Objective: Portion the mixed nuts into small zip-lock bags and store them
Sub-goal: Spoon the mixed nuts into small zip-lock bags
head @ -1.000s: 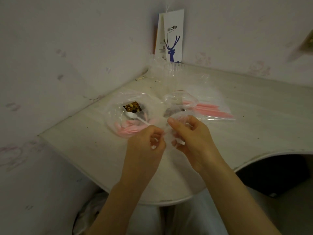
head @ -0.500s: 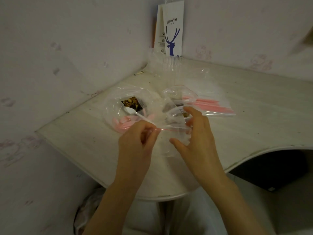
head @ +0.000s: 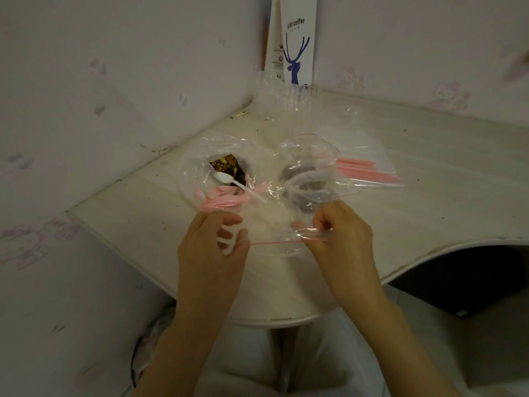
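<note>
A small clear zip-lock bag (head: pixel 289 222) with a red seal line is stretched between my hands just above the table. My left hand (head: pixel 213 247) pinches its left end and my right hand (head: pixel 340 236) pinches its right end. Beyond them lies a large open bag (head: pixel 197 159) holding mixed nuts (head: pixel 224 164) and a white plastic spoon (head: pixel 234 181). To its right sit two small bags with dark nuts inside, one further back (head: pixel 303 159) and one nearer (head: pixel 312 187). I cannot tell whether the held bag has nuts in it.
A stack of flat zip-lock bags with pink strips (head: pixel 369 173) lies at the right. More clear bags (head: pixel 289 104) and a white paper coffee bag (head: pixel 294 44) stand in the wall corner. The pale table (head: pixel 443 167) has a curved front edge near my lap.
My hands have moved apart along the bag's top, pulling the red seal line out straight between them. The view has shifted slightly downward.
</note>
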